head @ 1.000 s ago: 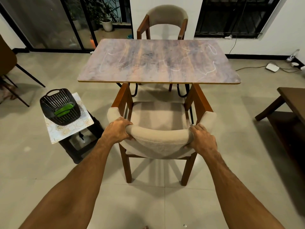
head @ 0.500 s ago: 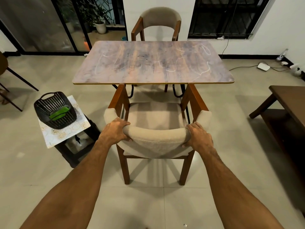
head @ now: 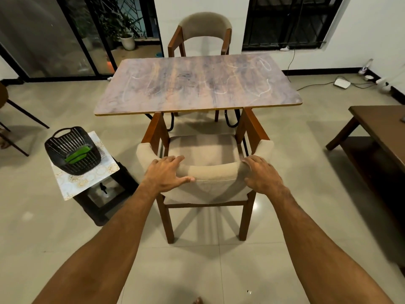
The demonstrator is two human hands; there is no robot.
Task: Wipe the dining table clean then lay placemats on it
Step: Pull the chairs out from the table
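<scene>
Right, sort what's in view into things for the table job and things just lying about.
For the job: dining table, black basket with green item, patterned mat beneath, near chair under left hand and right hand.
Lying about: far chair, potted plant, white box, dark bench.

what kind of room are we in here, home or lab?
Most likely a home dining area: a dining table set between two upholstered chairs, the near chair and the far chair, a tiled floor, and glass doors with a potted plant beyond.
</scene>
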